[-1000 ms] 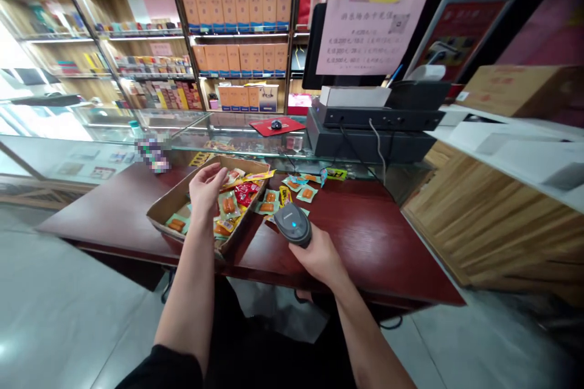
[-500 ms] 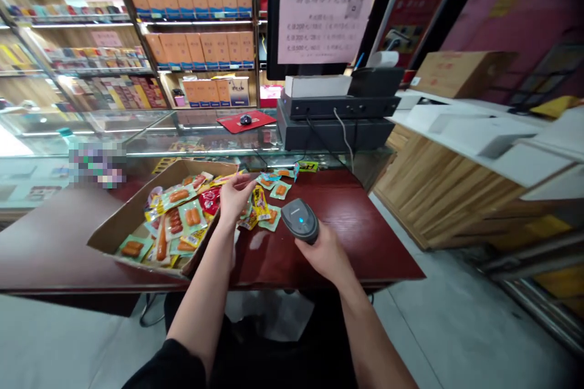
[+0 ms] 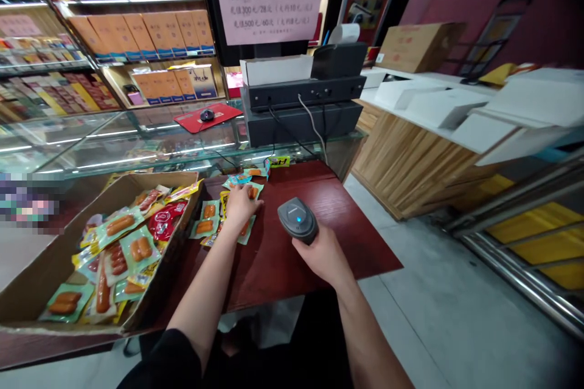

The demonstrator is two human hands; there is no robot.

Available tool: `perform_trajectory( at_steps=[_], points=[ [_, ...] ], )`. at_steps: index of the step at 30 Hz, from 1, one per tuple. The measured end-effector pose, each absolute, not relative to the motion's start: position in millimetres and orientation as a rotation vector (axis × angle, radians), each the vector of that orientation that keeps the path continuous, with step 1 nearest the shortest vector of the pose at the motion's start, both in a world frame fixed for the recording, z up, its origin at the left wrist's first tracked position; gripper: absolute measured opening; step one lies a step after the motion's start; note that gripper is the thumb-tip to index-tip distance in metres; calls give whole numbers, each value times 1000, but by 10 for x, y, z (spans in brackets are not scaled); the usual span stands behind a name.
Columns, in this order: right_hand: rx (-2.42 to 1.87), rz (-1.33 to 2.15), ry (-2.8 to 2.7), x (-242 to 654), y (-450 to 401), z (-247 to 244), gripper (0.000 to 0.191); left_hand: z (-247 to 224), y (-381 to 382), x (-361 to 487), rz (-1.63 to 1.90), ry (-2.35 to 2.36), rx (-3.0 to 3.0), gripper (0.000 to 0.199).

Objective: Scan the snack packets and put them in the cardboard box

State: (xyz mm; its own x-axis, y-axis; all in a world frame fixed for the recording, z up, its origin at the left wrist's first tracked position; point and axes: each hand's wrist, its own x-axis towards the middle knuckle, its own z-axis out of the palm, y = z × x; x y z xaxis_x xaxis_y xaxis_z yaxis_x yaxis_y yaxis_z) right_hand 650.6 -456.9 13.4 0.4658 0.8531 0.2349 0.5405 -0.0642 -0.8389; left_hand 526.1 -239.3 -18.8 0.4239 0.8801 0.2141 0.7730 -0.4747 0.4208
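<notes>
My right hand [image 3: 323, 252] grips a dark grey barcode scanner [image 3: 297, 219] with a lit blue spot on top, held above the table. Over a cluster of small sausage packets [image 3: 207, 217] is my left hand [image 3: 241, 206], its thumb stretched out to the side and its fingers on or just above the far packets; the fingertips are partly hidden. To the left stands an open cardboard box [image 3: 157, 273] filled with sausage packets, some green-edged and some yellow. A red packet [image 3: 168, 222] lies on top near the box's right wall.
The dark red table [image 3: 296, 282] ends at its right corner above the grey floor. Behind it are a glass counter [image 3: 150, 155], a cash drawer [image 3: 303, 124] with hanging cables, a mouse [image 3: 207, 115] on a red mat, and a screen bearing a pink notice [image 3: 269, 0].
The view has swung right and down, so the box and shelves sit farther left. My left hand has moved from beside the box's rim to over the loose packets. My right hand still holds the barcode scanner.
</notes>
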Motion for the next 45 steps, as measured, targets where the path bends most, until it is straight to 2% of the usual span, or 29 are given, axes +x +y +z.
perform_trajectory(
  at_steps=[3,6,9,12,19,36,45],
  points=[
    [-1739,413,-1195,6509,-4563,132,30,-212,-2400,5285,459,1459,2538,43],
    [-1745,412,-1206,6493,-4570,128,29,-173,-2420,5244,461,1440,2542,33],
    [-1722,400,-1229,6448,-4593,139,30,-109,-2434,5146,597,1380,2311,28],
    [-1710,384,-1250,6371,-4624,162,32,-52,-2463,5004,778,1261,1957,15],
    [-1670,382,-1316,6127,-4692,224,33,64,-2719,4642,987,876,1147,50],
    [-1607,342,-1415,5764,-4810,373,30,323,-3012,4225,1022,829,1001,41],
    [-1582,481,-1502,5351,-4586,506,31,832,-2711,3319,1606,814,933,40]
  ],
)
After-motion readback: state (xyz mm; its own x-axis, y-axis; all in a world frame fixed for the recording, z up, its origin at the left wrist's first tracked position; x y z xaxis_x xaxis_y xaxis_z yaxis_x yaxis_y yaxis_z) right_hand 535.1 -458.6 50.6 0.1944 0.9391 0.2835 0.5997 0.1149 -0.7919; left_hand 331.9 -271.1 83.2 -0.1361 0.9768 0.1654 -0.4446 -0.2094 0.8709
